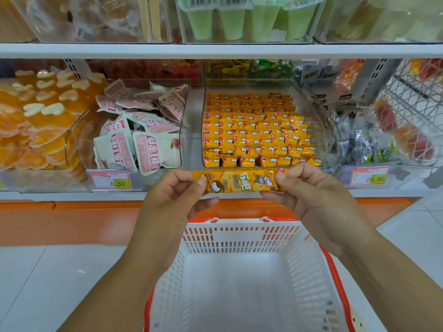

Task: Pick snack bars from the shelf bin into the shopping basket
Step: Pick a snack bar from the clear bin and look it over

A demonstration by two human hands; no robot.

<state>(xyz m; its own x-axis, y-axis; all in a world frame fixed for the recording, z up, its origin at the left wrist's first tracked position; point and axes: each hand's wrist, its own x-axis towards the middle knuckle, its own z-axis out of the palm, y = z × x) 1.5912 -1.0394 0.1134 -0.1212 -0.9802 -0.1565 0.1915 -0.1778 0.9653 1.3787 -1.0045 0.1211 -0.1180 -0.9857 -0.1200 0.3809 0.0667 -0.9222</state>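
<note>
A person is facing a shop shelf and looking down at two bare hands. The left grip is pinching the left end of one orange snack bar between thumb and curled fingers. The right grip is pinching the right end in the same way, so both are closed on the wrapper. The bar is being held level and lengthwise in the air, printed face toward the camera, just in front of the shelf edge. Directly behind it, a clear shelf bin is holding tidy rows of matching orange bars standing on end. Lower in view, between the forearms, a white shopping basket with a red-orange rim is sitting with its slotted walls and white floor showing. To the left of the bar bin, another clear bin is holding loose pink-and-white packets, and further left, orange heart-shaped jellies are lying piled. A red and yellow price tag is hanging on the shelf front below the packets. Green cups are standing on the shelf above, and a wire rack is showing at the far right
</note>
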